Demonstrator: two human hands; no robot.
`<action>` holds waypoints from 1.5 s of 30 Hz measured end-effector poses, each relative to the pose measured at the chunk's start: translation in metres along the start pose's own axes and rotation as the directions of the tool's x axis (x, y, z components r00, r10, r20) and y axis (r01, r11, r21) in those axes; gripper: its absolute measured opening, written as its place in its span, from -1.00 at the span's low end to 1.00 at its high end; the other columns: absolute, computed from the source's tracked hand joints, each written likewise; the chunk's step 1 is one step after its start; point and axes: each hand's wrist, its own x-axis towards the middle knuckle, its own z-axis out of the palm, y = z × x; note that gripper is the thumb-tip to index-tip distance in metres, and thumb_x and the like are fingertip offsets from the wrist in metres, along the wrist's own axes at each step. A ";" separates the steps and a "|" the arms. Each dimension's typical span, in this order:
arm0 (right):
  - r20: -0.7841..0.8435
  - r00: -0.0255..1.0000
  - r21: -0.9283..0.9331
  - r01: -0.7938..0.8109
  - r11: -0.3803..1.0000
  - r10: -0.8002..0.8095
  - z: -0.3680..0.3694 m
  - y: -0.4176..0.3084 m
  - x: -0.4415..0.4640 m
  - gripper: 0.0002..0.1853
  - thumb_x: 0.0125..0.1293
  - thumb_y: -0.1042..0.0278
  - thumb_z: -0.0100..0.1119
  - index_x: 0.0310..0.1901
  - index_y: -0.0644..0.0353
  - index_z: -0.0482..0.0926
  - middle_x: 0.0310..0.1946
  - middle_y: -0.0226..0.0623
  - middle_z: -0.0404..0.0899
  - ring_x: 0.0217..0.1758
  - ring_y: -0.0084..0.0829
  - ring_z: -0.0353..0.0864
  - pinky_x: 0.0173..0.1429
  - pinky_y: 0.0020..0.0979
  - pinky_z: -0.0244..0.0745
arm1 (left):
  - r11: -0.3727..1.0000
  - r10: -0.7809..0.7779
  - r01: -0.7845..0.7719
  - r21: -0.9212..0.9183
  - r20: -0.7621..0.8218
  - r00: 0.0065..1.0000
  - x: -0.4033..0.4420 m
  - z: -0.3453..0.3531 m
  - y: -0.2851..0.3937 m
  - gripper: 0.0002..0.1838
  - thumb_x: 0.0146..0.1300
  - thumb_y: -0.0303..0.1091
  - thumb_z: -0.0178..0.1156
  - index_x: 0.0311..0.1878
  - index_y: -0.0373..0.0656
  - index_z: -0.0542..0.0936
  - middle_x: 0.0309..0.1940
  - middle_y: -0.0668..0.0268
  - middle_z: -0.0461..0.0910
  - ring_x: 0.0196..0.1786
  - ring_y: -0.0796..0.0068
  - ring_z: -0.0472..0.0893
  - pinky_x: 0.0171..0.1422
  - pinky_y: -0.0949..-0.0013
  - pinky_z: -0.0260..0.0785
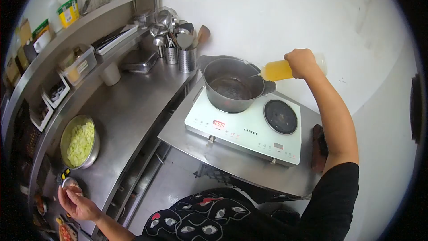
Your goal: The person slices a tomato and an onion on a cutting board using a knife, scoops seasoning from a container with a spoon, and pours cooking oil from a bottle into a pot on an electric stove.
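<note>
My right hand (pixel 301 62) is wrapped round a clear squeeze bottle (pixel 276 70) of yellow liquid. The bottle lies almost level, its nozzle pointing left over the rim of a grey pot (pixel 234 100). A dark, shiny bottom shows inside the pot, which stands on the left plate of a pale double electric cooktop (pixel 243 127). At the lower left, my left hand (pixel 80 205) is held with thumb and fingers apart, near a small metal bowl (pixel 70 183); whether they touch is unclear. Behind that, a steel bowl (pixel 95 154) holds chopped pale-green vegetable (pixel 81 143).
Ladles and spatulas stand in a perforated steel holder (pixel 187 60) behind the counter (pixel 133 102). Shelves (pixel 102 11) with tubs and containers line the left wall. The bare right hot plate (pixel 281 116) sits beside the pot. A cutting board with red pieces (pixel 67 231) lies at lower left.
</note>
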 end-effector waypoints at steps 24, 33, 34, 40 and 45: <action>0.001 1.000 -0.012 0.024 1.000 -0.024 0.014 0.022 -0.006 -0.86 -0.02 0.45 0.23 -0.36 0.03 0.66 -0.34 -0.32 0.67 -0.25 -0.36 0.68 -0.24 -0.38 0.56 | 0.995 0.095 -0.090 -0.044 0.116 0.989 -0.009 0.037 0.023 -0.71 0.34 -0.53 -0.04 0.12 -0.31 0.39 -0.36 0.25 0.48 -0.39 0.57 0.38 -0.30 0.53 0.26; -0.176 0.980 0.067 -0.080 0.994 0.091 0.037 0.036 -0.003 -0.83 0.00 0.46 0.21 -0.30 0.06 0.57 -0.37 -0.31 0.64 -0.24 -0.31 0.66 -0.23 -0.33 0.53 | 0.993 0.116 -0.112 -0.044 0.105 0.988 -0.018 0.045 0.026 -0.71 0.34 -0.54 -0.04 0.11 -0.31 0.40 -0.26 0.25 0.50 -0.39 0.58 0.37 -0.30 0.54 0.26; -0.170 0.981 0.071 -0.087 0.994 0.098 0.040 0.039 -0.004 -0.82 0.01 0.46 0.21 -0.30 0.05 0.57 -0.37 -0.31 0.63 -0.24 -0.31 0.65 -0.23 -0.33 0.52 | 0.994 0.109 -0.105 -0.044 0.114 0.987 -0.019 0.043 0.025 -0.71 0.34 -0.54 -0.05 0.11 -0.30 0.40 -0.25 0.25 0.50 -0.39 0.59 0.37 -0.31 0.54 0.26; -0.174 0.981 0.077 -0.079 0.994 0.092 0.053 0.039 -0.012 -0.82 0.01 0.45 0.21 -0.29 0.04 0.55 -0.37 -0.33 0.62 -0.23 -0.33 0.64 -0.20 -0.32 0.51 | 0.995 0.102 -0.100 -0.023 0.138 0.985 -0.024 0.044 0.028 -0.71 0.34 -0.55 -0.04 0.11 -0.29 0.41 -0.25 0.25 0.50 -0.38 0.60 0.37 -0.32 0.55 0.25; -0.160 0.987 0.040 0.002 0.999 0.004 0.057 0.028 -0.007 -0.85 0.03 0.42 0.21 -0.31 0.02 0.56 -0.37 -0.33 0.61 -0.23 -0.35 0.64 -0.20 -0.32 0.50 | 0.992 0.123 -0.115 -0.051 0.175 0.977 -0.027 0.053 0.031 -0.70 0.33 -0.55 -0.03 0.12 -0.29 0.41 -0.27 0.27 0.49 -0.38 0.61 0.37 -0.32 0.55 0.25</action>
